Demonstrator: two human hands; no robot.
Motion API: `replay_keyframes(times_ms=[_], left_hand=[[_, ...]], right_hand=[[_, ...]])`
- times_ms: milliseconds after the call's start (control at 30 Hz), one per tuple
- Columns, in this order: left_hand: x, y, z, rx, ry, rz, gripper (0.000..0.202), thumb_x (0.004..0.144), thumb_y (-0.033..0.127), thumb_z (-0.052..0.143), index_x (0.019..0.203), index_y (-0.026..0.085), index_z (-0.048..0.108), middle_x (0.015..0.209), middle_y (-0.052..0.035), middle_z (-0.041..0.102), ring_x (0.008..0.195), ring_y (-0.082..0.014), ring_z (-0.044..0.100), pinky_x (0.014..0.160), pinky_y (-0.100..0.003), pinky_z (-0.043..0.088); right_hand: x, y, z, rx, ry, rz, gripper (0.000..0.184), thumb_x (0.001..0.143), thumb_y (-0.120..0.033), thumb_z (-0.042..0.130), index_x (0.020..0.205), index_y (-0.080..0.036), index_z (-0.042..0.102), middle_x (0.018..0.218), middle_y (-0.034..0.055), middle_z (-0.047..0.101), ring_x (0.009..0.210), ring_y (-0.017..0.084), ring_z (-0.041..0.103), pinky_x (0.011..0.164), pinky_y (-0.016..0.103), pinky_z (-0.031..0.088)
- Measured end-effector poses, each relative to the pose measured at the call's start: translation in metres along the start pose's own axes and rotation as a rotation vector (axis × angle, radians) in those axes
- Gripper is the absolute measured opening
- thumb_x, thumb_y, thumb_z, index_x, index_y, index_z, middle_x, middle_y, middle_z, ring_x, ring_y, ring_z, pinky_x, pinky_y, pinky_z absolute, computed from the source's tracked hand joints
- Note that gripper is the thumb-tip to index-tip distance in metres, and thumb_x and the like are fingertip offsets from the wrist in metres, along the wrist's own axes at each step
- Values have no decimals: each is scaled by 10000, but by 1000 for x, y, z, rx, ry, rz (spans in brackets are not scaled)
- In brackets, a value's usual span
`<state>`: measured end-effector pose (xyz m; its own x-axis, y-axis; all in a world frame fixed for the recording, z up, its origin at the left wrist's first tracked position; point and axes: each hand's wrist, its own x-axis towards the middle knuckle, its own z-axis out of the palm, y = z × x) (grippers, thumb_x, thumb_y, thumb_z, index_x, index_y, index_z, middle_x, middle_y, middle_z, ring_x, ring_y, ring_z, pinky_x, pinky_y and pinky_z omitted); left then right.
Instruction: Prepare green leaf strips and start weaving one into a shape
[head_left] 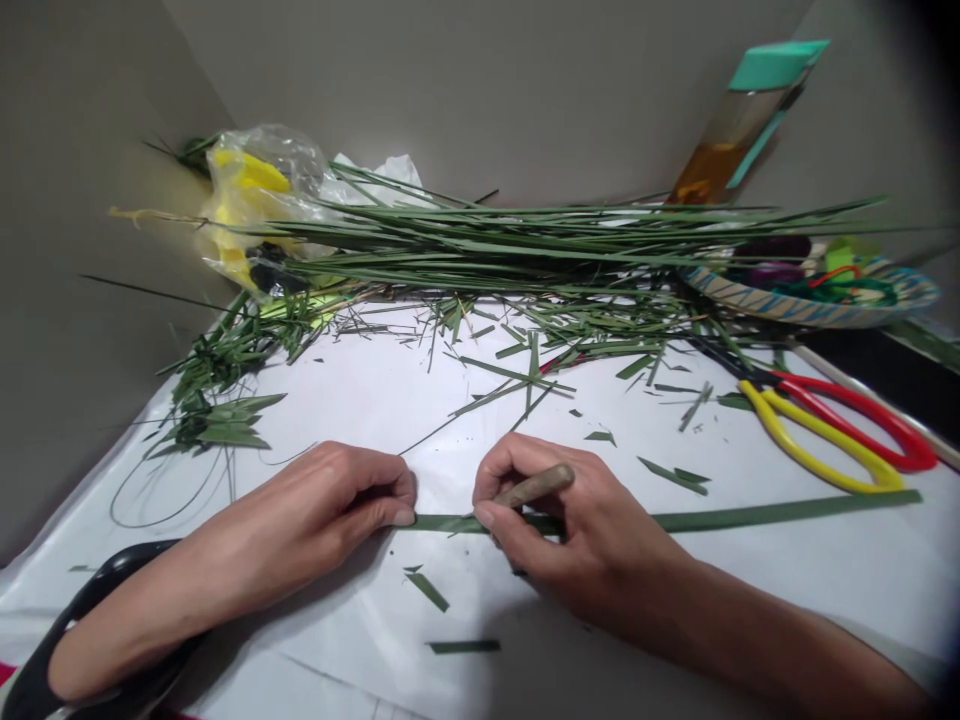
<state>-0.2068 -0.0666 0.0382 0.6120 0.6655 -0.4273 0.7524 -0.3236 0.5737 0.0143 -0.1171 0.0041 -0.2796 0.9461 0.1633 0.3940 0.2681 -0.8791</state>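
A: Head view. Where's the leaf strip [750, 517]?
B: Flat on the white sheet [375, 400], running left to right in front of you. Its right end stops just below the scissors [832, 430], not touching them.
A: Your left hand [337, 505]?
B: Fingers curled in, thumb and forefinger pinching the strip's left end against the sheet.
A: Right hand [547, 520]?
B: Clenched round a brown stick [536, 487], thumb tip pressing on the strip. The stick's tip is hidden under your fingers, so I can't tell whether it touches the leaf.
A: Gap between your hands?
B: Small. A short stretch of strip shows between them.
A: Around it?
B: Green scraps [427, 590] scattered on the sheet near both hands. Big pile of long leaves [525, 245] across the back. Plastic bag [255, 200] with yellow contents at its left end, patterned plate [817, 300] at right, bottle [739, 130] with a teal cap behind that. Black curved object [90, 600] under your left forearm.
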Motion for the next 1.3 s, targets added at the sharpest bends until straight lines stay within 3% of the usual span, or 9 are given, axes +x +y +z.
replay_keyframes(times_ms=[300,467,800,1300], left_hand=[[8,15,17,60,45,-13,215,916,260,454,738,214,565,656,61,528,626,-111,433,601,-256,289],[6,13,19,80,119,-7,164,942,337,470,922,254,610,851,50,609,822,-125,530,739,-227,345],[11,27,17,131,98,15,248,935,308,440,824,212,640,698,15,599,639,-141,509,591,-241,324],[4,23,21,115,148,67,259,933,298,403,802,201,604,749,-10,628,692,-157,549,634,-240,361]], right_hand=[[-1,2,1,1,16,-24,130,772,-76,552,718,-192,531,671,-65,554,593,65,473,561,178,378],[-1,2,0,7,15,-28,125,764,-78,553,717,-193,535,670,-62,555,604,73,476,574,187,382],[-1,4,2,36,-1,-30,115,777,-88,562,741,-196,544,699,-61,572,630,75,494,601,186,391],[-4,-6,6,-62,8,-34,177,818,-117,558,682,-193,475,703,-35,527,639,89,469,585,208,362]])
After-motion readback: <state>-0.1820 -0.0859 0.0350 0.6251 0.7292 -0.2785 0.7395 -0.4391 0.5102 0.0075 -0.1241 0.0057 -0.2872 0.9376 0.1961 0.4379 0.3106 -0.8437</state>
